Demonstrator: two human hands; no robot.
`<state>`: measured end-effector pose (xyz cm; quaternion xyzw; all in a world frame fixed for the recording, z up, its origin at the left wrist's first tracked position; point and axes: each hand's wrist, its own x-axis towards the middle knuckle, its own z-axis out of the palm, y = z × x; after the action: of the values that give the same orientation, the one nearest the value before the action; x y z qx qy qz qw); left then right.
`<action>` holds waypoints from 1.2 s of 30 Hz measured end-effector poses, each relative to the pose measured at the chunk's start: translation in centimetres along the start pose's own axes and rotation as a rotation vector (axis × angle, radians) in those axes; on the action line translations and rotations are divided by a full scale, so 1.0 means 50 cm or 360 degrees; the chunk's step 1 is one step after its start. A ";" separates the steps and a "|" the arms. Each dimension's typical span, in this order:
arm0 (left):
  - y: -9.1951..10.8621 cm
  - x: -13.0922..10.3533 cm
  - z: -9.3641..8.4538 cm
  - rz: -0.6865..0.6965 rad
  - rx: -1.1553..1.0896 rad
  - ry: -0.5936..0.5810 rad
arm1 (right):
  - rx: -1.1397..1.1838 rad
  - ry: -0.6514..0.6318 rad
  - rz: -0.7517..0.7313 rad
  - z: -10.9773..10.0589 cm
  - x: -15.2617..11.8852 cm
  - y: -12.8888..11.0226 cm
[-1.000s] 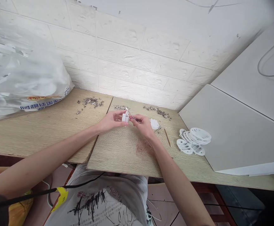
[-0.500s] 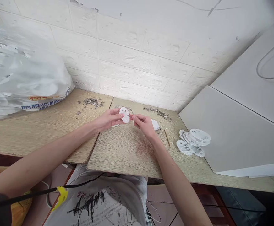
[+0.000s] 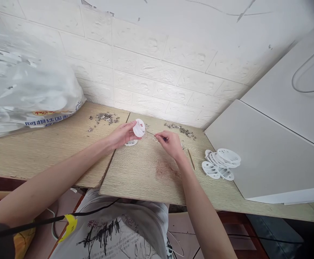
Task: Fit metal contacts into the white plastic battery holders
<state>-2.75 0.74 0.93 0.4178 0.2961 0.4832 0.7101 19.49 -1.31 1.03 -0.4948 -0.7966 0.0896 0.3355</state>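
Observation:
My left hand [image 3: 122, 135] is closed on the edge of a round white plastic disc [image 3: 139, 128], tilted up over the table. A small reddish mark shows on the disc's face. In my right hand [image 3: 170, 142] is a thin metal tool [image 3: 151, 133] with a dark handle, partly hidden by the fingers. Its tip points left and lies close to the disc's right edge; I cannot tell whether they touch. Below my left hand another white disc [image 3: 131, 142] lies on the table. Small metal parts [image 3: 156, 139] are scattered between my hands.
A pile of small metal pieces [image 3: 107, 118] lies back left, another pile [image 3: 182, 130] back right. A wooden stick [image 3: 191, 159] rests right of my right hand. White discs [image 3: 221, 163] are stacked near a grey-white panel [image 3: 278, 154]. A filled plastic bag [image 3: 30, 82] stands left.
The disc has turned in my left hand, now showing a face with a reddish mark, and moved slightly left. My right hand has shifted right, and its tool now points left.

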 end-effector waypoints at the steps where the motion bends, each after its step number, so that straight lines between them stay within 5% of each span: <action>1: 0.000 0.001 0.000 0.0003 -0.0008 0.0014 | -0.0046 -0.0003 0.0004 -0.001 -0.001 -0.001; 36: -0.003 -0.004 0.003 -0.0009 -0.0027 -0.0018 | -0.0153 -0.0010 0.0051 -0.007 -0.005 -0.012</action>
<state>-2.66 0.50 0.88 0.4136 0.2892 0.4814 0.7167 19.34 -1.88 1.44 -0.5226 -0.7931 0.0583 0.3073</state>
